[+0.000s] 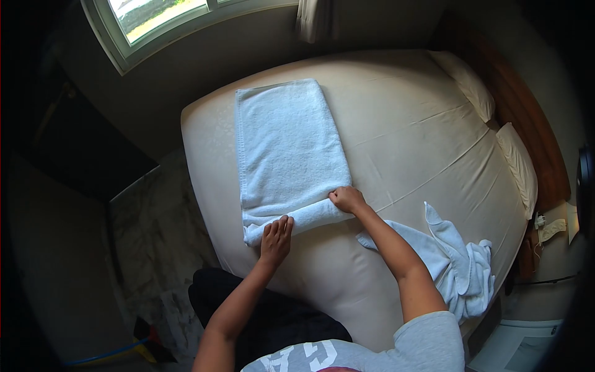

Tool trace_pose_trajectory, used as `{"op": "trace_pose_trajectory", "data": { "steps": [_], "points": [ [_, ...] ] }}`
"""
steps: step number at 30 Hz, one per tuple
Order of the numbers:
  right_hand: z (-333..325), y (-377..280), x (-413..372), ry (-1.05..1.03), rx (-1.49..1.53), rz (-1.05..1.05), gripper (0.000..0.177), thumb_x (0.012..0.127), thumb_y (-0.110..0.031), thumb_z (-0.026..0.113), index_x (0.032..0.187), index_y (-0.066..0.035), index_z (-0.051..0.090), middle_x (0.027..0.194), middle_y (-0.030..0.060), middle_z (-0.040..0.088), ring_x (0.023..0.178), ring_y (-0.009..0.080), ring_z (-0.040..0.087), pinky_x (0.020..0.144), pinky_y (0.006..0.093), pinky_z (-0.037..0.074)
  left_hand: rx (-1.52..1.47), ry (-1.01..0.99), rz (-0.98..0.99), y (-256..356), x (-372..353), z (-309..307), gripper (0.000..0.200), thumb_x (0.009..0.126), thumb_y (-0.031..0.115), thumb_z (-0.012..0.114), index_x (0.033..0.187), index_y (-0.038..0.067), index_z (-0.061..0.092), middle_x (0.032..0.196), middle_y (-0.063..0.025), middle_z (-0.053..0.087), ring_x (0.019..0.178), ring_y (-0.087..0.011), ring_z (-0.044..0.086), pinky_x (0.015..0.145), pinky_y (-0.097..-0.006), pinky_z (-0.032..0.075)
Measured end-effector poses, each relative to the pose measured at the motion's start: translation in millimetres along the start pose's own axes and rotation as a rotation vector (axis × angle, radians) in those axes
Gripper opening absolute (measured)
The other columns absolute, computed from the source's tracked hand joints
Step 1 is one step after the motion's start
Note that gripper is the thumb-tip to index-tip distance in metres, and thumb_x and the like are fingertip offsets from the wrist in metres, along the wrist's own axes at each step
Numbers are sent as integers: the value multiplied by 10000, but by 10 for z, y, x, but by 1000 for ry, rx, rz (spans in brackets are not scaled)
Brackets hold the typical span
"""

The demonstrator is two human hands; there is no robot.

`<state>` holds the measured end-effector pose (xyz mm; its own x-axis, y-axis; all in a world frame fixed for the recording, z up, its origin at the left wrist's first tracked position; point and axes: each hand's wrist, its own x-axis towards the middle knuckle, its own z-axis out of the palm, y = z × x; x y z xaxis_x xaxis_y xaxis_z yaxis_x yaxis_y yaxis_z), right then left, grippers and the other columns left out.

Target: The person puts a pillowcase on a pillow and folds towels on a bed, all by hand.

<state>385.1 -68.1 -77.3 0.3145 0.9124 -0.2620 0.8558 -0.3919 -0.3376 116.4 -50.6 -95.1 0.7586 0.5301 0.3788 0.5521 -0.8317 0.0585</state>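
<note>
A light blue towel (288, 136) lies spread on the bed, its near edge rolled into a thick band. My left hand (276, 239) rests on the left part of that roll, fingers bent over it and close together. At the roll's right end, my right hand (347, 199) grips the towel with curled fingers. Beyond the hands the rest of the towel lies flat, with faint creases. A second light blue towel (468, 266) lies crumpled to the right, partly behind my right forearm.
The bed (396, 142) has a cream sheet, two pillows (468, 84) and a wooden headboard (533, 111) on the right. A window (155, 22) is at the upper left. A white cabinet (514, 347) stands at the lower right.
</note>
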Motion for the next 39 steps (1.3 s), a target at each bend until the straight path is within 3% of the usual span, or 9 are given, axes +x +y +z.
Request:
{"op": "trace_pose_trajectory", "data": {
  "steps": [5,7,9,12,19,23,33,37,39],
  "points": [
    [58,-63,-232,283,-59,-147,280,826,-279,517,716,-72,669,774,178,644,777,328,623,730,457,481,-73,4,-55,88,-111,-152,621,717,295,644,1258,77,430,1216,-66,474,1150,-227,444,1049,-379,258],
    [132,-4,-340,841,-388,-627,139,785,-222,584,887,-131,564,901,17,591,903,182,557,840,357,391,24,53,-19,-39,-76,8,685,681,342,687,1264,91,427,1222,-59,479,1176,-229,438,1070,-391,237],
    [182,-11,-407,928,-481,-590,251,784,-252,595,994,-136,522,1024,10,545,988,170,510,883,365,356,7,57,-49,-114,-7,125,677,670,334,697,1249,97,437,1227,-56,488,1180,-217,447,1055,-396,262],
    [525,244,-470,683,-450,-606,343,782,-301,607,1058,-129,497,1093,26,519,1045,183,484,890,398,359,-44,24,-80,-181,71,153,657,655,319,711,1218,101,453,1215,-56,506,1170,-200,465,1035,-398,293],
    [388,110,-818,623,-468,-507,699,723,-471,647,1277,-129,395,1243,31,455,1212,204,398,1016,470,280,-92,-8,-74,-244,163,143,549,622,268,743,1102,106,531,1057,-39,581,1042,-179,547,975,-375,365],
    [447,161,-571,582,-491,-470,665,663,-377,707,1225,-119,463,1208,28,508,1167,198,458,1008,502,283,-206,-9,-33,-354,217,94,533,567,274,786,1029,109,577,953,-61,632,930,-200,608,906,-339,416],
    [-752,-442,-57,-543,58,-297,462,684,-430,722,1012,-111,658,1019,109,651,976,261,581,857,339,436,-435,-728,-45,-1040,803,-538,682,597,658,676,966,85,658,868,-164,655,826,-327,630,739,-421,480],
    [-545,-226,253,-470,427,-208,534,685,-476,720,1024,-83,593,946,64,604,901,184,548,797,306,429,-511,-383,-90,-1057,641,-463,703,667,625,649,1136,103,589,999,-111,649,910,-290,617,792,-395,473],
    [-578,-193,332,-543,515,-139,504,695,-479,717,982,-91,574,916,41,571,871,155,520,790,280,416,-230,-14,94,-1004,563,-282,689,693,599,630,1182,121,549,1102,-83,606,1006,-250,576,880,-405,421]
  ]
}}
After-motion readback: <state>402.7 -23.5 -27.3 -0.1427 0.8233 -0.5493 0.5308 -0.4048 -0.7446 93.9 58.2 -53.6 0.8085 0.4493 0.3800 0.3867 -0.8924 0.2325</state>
